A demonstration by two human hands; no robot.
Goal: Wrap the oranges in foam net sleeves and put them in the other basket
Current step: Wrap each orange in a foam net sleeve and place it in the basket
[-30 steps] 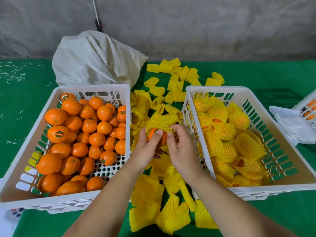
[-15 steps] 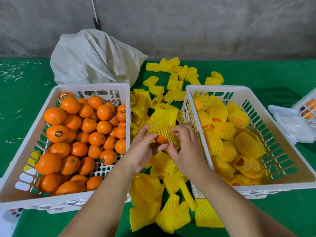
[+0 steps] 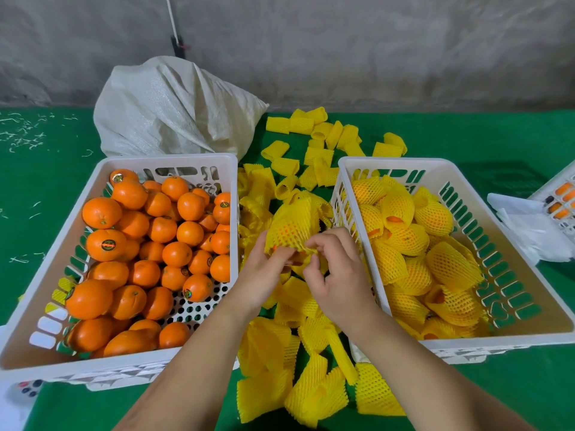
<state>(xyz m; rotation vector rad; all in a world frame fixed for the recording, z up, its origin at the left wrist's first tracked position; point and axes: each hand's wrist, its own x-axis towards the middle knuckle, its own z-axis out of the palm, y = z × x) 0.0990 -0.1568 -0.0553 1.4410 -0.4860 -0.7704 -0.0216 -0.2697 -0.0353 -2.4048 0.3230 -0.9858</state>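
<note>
Between the baskets, left hand (image 3: 264, 269) and right hand (image 3: 337, 275) both pinch a sleeve (image 3: 292, 223) around an orange (image 3: 284, 233).

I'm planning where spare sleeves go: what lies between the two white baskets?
In the head view, a pile of loose yellow foam net sleeves on green cloth, and both hands sleeving an orange.

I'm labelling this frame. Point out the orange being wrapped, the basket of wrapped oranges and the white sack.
orange being wrapped (image 3: 287, 233), head view, on the netted fruit above the hands.
basket of wrapped oranges (image 3: 401, 163), head view, on its far white rim.
white sack (image 3: 168, 110), head view, on the middle of its woven cloth.
</note>
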